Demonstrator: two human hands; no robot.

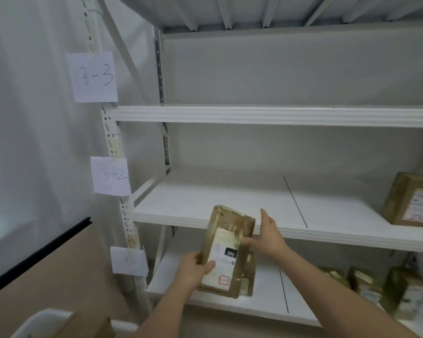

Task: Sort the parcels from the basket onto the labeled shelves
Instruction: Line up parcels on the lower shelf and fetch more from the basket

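Note:
I hold a tape-wrapped brown parcel with a white label reading 090 upright in front of the white shelf rack. My left hand grips its lower left edge, thumb over the label. My right hand holds its right side, fingers along the edge. The parcel's top reaches the front lip of the shelf marked by the paper label 3-2. A label 3-3 hangs higher on the post. The white basket shows at the bottom left with a brown parcel in it.
Another brown parcel lies at the right end of the 3-2 shelf. Several wrapped parcels stand on the lower shelf at the right. A third, unreadable label marks that lower shelf. A white curtain and a brown board are to the left.

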